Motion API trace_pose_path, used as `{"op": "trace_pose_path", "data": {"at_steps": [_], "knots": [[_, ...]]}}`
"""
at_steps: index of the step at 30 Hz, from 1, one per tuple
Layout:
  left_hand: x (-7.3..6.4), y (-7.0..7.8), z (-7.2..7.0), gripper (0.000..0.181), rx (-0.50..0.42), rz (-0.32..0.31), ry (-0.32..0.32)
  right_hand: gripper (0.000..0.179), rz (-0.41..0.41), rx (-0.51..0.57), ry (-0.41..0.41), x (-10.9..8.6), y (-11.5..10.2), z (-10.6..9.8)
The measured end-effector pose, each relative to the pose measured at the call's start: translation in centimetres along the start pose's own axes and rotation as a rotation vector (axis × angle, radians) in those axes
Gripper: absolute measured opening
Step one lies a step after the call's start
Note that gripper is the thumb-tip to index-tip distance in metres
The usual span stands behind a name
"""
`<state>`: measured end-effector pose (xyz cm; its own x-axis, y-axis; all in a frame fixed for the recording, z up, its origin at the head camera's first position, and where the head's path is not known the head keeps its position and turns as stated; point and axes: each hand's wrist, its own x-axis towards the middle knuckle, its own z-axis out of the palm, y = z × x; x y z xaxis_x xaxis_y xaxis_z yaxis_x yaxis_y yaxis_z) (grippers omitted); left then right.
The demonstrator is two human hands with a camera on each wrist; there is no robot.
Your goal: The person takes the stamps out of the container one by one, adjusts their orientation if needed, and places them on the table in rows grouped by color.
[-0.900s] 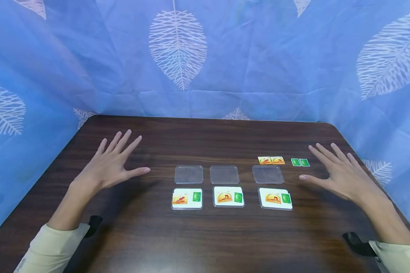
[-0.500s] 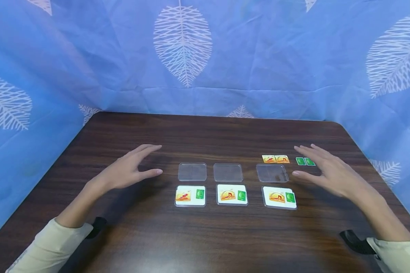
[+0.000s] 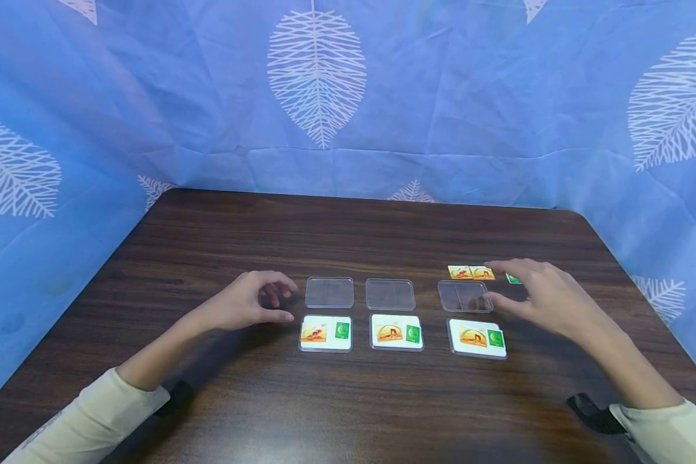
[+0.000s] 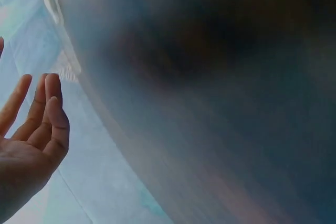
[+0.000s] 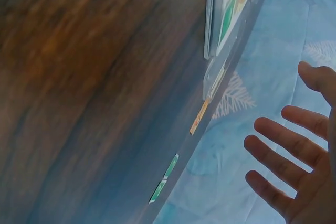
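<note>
My left hand (image 3: pixel 238 303) hovers left of the first clear plastic lid (image 3: pixel 329 293), fingers loosely bent and holding nothing. Its bent fingers also show in the left wrist view. My right hand (image 3: pixel 551 299) is over the table beside the right-hand clear lid (image 3: pixel 465 296), thumb and fingers apart, nothing between them. Behind that lid lie two orange picture cards (image 3: pixel 471 272). Small green cards (image 3: pixel 514 279) are partly covered by the right hand; in the right wrist view two green cards (image 5: pixel 164 178) show.
A middle clear lid (image 3: pixel 390 294) completes the back row. In front lie three clear cases, left (image 3: pixel 325 333), middle (image 3: pixel 396 332) and right (image 3: pixel 477 338), each with a white card bearing orange and green pictures. A blue leaf-patterned curtain (image 3: pixel 220 77) surrounds the dark table (image 3: pixel 325 399).
Both hands have moved inward toward the lids. The left fingers went from spread to loosely bent. The right hand now covers part of the green cards.
</note>
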<state>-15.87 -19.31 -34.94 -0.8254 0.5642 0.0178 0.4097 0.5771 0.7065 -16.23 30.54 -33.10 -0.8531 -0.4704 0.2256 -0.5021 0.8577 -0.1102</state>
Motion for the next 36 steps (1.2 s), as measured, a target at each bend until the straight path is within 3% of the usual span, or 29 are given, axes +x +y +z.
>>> {"op": "trace_pose_path", "data": {"at_steps": [10,15,22,32,36], "knots": [[0.5,0.6,1.4,0.046,0.062,0.022,-0.097,0.049,-0.075,-0.003,-0.009,0.7,-0.6,0.8],[0.8,1.4,1.9,0.050,0.116,-0.011,-0.119,0.049,-0.104,-0.009,-0.009,1.1,-1.0,0.9],[1.2,2.2,2.5,0.056,0.120,-0.040,-0.118,0.047,-0.167,-0.026,-0.021,1.8,-1.5,0.9],[1.4,2.2,3.4,0.057,0.134,-0.100,-0.115,0.044,-0.235,-0.019,-0.043,2.6,-2.5,1.5],[1.4,2.1,3.7,0.056,0.144,-0.093,-0.104,0.042,-0.274,-0.014,-0.033,2.8,-2.9,1.7]]}}
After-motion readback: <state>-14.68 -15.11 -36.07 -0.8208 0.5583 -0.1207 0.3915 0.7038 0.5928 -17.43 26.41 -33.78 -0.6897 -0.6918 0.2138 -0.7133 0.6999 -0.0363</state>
